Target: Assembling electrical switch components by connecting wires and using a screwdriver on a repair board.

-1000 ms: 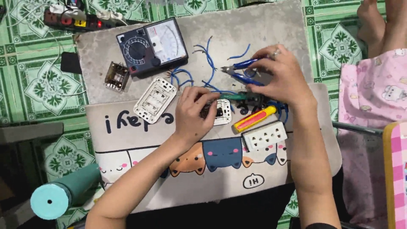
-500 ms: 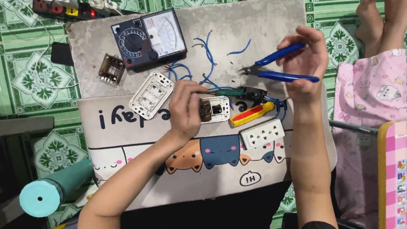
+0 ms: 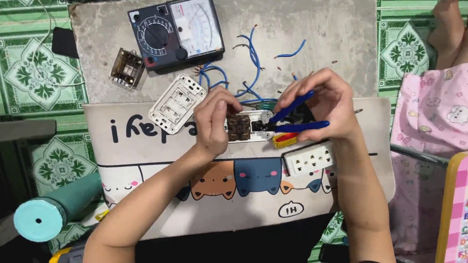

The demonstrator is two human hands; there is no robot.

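Note:
My left hand (image 3: 213, 122) grips a white switch plate with brown modules (image 3: 246, 126), holding it on the mat. My right hand (image 3: 324, 107) holds blue-handled pliers (image 3: 292, 117), their jaws at the right end of the switch plate. Loose blue wires (image 3: 251, 58) lie just behind both hands. A yellow and red tool (image 3: 283, 140) lies under my right hand.
A black analog multimeter (image 3: 175, 31) sits at the back. A small brown module (image 3: 126, 68) and a white switch frame (image 3: 176, 103) lie left. A white socket plate (image 3: 308, 158) rests right on the cartoon-cat mat (image 3: 146, 151). A teal cylinder (image 3: 48, 212) lies lower left. Another person's foot (image 3: 448, 29) and pink cloth are at the right.
My right hand carried the blue pliers from the upper right down to the switch plate. My left hand stayed on the plate.

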